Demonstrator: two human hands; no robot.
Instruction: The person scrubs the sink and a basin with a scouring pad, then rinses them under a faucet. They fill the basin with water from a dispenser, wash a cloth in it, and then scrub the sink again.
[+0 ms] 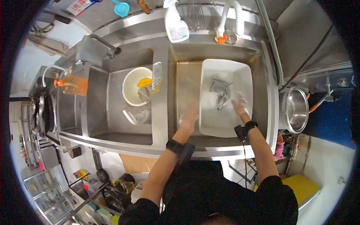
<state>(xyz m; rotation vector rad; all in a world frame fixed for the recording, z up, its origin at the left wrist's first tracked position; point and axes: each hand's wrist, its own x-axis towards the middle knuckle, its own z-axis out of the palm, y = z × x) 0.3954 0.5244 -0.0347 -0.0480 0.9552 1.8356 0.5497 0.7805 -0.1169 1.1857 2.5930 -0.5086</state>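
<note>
A white rectangular tub point(227, 125) stands in the right sink basin, with a grey cloth point(222, 90) lying in it. My right hand point(240, 106) hovers over the tub's right side, fingers spread and apart from the cloth, holding nothing. Just outside the tub's left wall is my left hand point(190, 115), its fingers smeared by motion. Each wrist wears a black band with a small device.
In the left basin stands a cream bucket point(125, 84) with a cloth and a yellow item inside. Behind the sink are a white spray bottle point(177, 28), a whisk point(196, 18) and a white faucet point(222, 26). A steel bowl point(296, 110) sits right of the sink.
</note>
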